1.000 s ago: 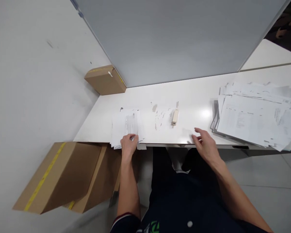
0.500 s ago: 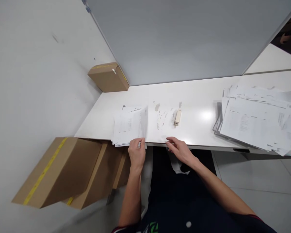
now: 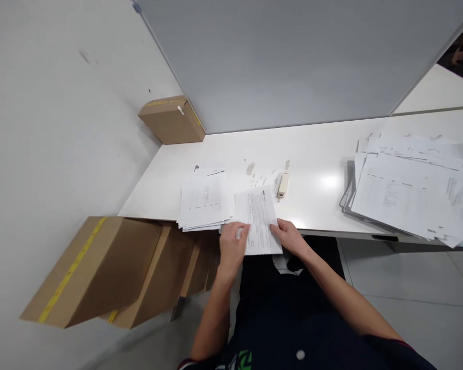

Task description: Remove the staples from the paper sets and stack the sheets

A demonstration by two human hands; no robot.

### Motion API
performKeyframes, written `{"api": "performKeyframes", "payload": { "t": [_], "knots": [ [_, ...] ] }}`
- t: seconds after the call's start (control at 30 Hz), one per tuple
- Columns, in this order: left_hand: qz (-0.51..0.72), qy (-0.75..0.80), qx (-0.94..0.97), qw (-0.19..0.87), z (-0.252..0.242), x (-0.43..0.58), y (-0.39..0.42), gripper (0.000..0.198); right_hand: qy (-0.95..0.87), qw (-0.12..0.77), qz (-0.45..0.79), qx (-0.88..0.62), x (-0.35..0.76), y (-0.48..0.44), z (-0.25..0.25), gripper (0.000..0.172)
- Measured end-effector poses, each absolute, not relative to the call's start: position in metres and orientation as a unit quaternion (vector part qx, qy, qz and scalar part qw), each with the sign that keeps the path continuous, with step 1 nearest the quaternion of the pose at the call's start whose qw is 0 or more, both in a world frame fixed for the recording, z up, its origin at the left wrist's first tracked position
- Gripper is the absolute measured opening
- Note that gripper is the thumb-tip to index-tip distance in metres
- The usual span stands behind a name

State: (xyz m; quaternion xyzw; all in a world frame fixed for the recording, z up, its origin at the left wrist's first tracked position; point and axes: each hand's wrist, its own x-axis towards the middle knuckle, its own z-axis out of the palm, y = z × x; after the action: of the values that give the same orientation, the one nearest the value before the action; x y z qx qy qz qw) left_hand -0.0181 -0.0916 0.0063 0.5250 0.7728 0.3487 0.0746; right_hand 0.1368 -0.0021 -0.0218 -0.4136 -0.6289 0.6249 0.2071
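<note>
A printed sheet of paper [image 3: 260, 216] hangs partly over the table's front edge, between my two hands. My left hand [image 3: 233, 241] has its fingers closed at the sheet's left edge. At the opposite edge, my right hand [image 3: 289, 236] pinches the paper between thumb and fingers. Left of the sheet lies a small stack of papers [image 3: 204, 200], slightly uneven at its edges. A beige stapler [image 3: 283, 185] rests on the table just beyond the sheet's upper right corner.
A large, untidy pile of papers [image 3: 405, 195] covers the right part of the white table [image 3: 312, 149]. One cardboard box [image 3: 173, 121] sits in the back left corner. More cardboard boxes [image 3: 100, 272] stand below the table's left front. A grey panel [image 3: 273, 61] rises behind.
My left hand has moved right, bringing a sheet off the left stack to in front of me. My right hand has closed on that sheet's right edge.
</note>
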Motion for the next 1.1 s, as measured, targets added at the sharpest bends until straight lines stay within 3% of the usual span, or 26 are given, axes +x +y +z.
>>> {"api": "performKeyframes", "payload": {
  "t": [0.13,0.57,0.73,0.93,1.1],
  "knots": [
    [0.267,0.856,0.44,-0.049,-0.003,-0.069,-0.079,0.029,-0.605,0.202,0.638,-0.43,0.151,-0.007,-0.022,0.028],
    [0.162,0.884,0.438,-0.006,-0.002,-0.091,-0.076,0.037,-0.592,0.211,0.646,-0.433,0.164,-0.013,-0.03,0.032],
    [0.183,0.875,0.446,0.031,0.009,-0.099,-0.076,0.029,-0.599,0.214,0.64,-0.431,0.163,-0.013,-0.03,0.032],
    [0.306,0.863,0.396,0.064,0.037,-0.088,-0.085,0.026,-0.58,0.228,0.656,-0.426,0.161,-0.013,-0.021,0.031],
    [0.278,0.765,0.576,0.078,0.045,-0.037,-0.092,0.02,-0.579,0.237,0.65,-0.432,0.157,-0.013,-0.019,0.033]
  ]
}}
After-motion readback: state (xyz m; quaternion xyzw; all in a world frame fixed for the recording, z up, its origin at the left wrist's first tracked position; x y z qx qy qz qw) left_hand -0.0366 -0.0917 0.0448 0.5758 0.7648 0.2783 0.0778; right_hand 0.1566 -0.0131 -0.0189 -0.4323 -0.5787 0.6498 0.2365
